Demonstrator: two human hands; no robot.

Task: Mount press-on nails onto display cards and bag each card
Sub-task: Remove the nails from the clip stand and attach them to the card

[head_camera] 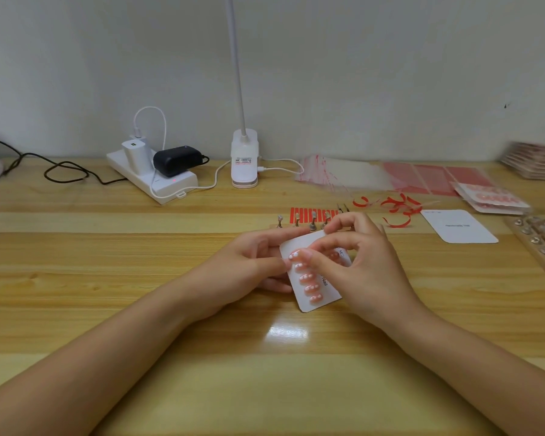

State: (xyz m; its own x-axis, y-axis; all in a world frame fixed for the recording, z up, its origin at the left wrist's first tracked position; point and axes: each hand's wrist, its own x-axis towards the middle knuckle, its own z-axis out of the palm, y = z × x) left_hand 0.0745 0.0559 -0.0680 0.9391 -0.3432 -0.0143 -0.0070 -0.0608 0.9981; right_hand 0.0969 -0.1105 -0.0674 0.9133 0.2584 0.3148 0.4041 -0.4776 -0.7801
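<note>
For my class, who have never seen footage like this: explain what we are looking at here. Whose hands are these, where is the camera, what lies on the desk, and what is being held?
There is no machine here. A person wears a wide-angle camera on the head, so the single picture looks forward and down at that person's own two bare hands over a wooden desk.

The left hand grips a white display card by its edge. A column of pink press-on nails with white tips already sits on it. The right hand presses its thumb at the topmost nail.

Behind the hands stand small nail holders in front of a sheet of red strips. To the right lie a blank card, curled red peelings and clear bags. Further back are a clip lamp and a power strip with chargers.
</note>
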